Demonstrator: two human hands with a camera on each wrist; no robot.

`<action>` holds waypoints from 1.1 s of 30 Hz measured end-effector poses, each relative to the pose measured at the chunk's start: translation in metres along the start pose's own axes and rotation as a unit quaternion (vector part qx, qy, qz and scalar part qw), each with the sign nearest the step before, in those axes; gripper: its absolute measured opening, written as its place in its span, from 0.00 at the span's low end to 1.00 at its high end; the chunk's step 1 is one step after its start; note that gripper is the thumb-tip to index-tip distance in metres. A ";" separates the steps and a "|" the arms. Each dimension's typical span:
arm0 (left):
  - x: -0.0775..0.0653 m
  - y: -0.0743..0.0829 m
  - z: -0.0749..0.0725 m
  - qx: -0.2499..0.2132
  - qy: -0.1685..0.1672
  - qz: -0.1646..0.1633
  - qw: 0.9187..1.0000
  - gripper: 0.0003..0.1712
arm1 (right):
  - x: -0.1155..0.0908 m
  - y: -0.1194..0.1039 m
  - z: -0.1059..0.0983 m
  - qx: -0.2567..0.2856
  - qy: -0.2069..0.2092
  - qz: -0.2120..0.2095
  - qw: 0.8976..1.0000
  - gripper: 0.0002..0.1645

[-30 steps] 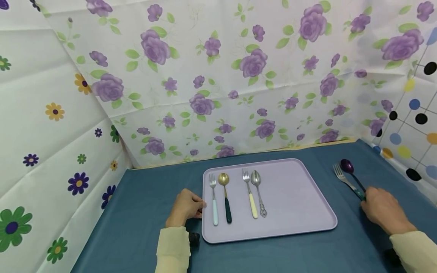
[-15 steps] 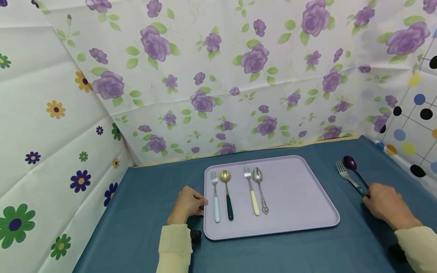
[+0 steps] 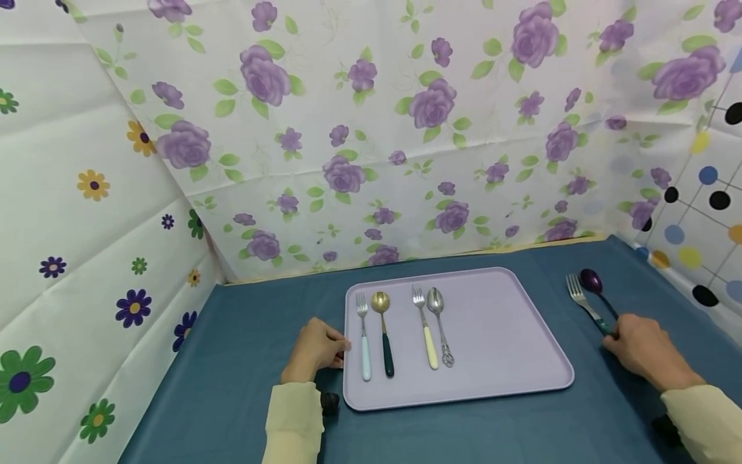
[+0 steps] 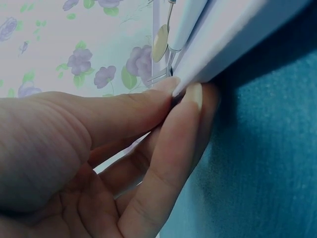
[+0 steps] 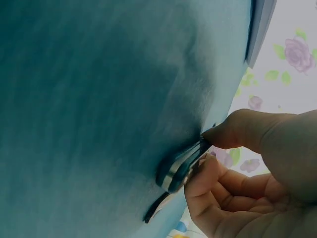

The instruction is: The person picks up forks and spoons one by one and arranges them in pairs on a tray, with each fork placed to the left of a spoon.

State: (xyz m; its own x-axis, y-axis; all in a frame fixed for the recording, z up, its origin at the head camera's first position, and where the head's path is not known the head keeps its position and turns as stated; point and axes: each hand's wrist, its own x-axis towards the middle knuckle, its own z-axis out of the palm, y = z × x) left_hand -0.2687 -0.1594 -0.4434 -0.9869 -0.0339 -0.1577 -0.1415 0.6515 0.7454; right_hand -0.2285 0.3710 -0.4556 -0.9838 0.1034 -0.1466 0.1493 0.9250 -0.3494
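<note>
My left hand (image 3: pixel 315 351) pinches the left rim of a pale lilac tray (image 3: pixel 510 341) between thumb and fingers, seen closely in the left wrist view. On the tray lie a light-blue-handled fork (image 3: pixel 365 351), a gold spoon (image 3: pixel 380 303) with a dark green handle, a yellow-handled fork (image 3: pixel 429 345) and an ornate silver spoon (image 3: pixel 436 303). To the right of the tray, my right hand (image 3: pixel 649 351) pinches the dark green, silver-striped handle of a fork (image 5: pixel 181 168). Beside that fork lies a purple-bowled spoon (image 3: pixel 591 281) with a dark handle, partly hidden by the hand.
A blue cloth (image 3: pixel 261 309) covers the table. Behind it hangs a white sheet with purple roses (image 3: pixel 342 174). Flower-patterned sheeting (image 3: pixel 98 258) walls the left side, and dotted sheeting (image 3: pixel 690 258) the right.
My right hand has shifted slightly left, and the fork's handle end has swung left with it, a little away from the purple spoon. My left hand stays at the tray's rim.
</note>
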 end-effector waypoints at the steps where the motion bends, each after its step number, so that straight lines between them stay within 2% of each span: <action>1: 0.000 0.000 0.000 0.000 0.000 0.001 1.000 0.03 | 0.000 -0.001 0.001 0.002 -0.002 0.003 1.000 0.13; 11: 0.001 0.001 0.003 -0.004 0.004 -0.004 1.000 0.03 | -0.002 -0.006 0.003 0.025 0.019 0.009 0.999 0.19; 21: 0.003 0.000 0.001 -0.001 -0.001 -0.009 1.000 0.03 | -0.007 -0.020 0.005 0.038 0.037 0.014 0.999 0.16; 25: 0.004 0.001 0.000 0.003 0.001 -0.010 1.000 0.03 | -0.008 -0.026 0.005 0.037 0.051 0.007 0.998 0.18; 33: 0.004 0.000 0.002 0.010 0.001 -0.009 1.000 0.03 | -0.008 -0.037 0.007 0.050 0.040 0.016 0.998 0.17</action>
State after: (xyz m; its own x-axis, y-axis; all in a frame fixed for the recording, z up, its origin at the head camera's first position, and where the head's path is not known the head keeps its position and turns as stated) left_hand -0.2721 -0.1578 -0.4450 -0.9845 -0.0468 -0.1689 -0.1568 0.6654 0.7299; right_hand -0.2251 0.3339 -0.4478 -0.9827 0.1644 -0.0859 0.1854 0.8802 -0.4370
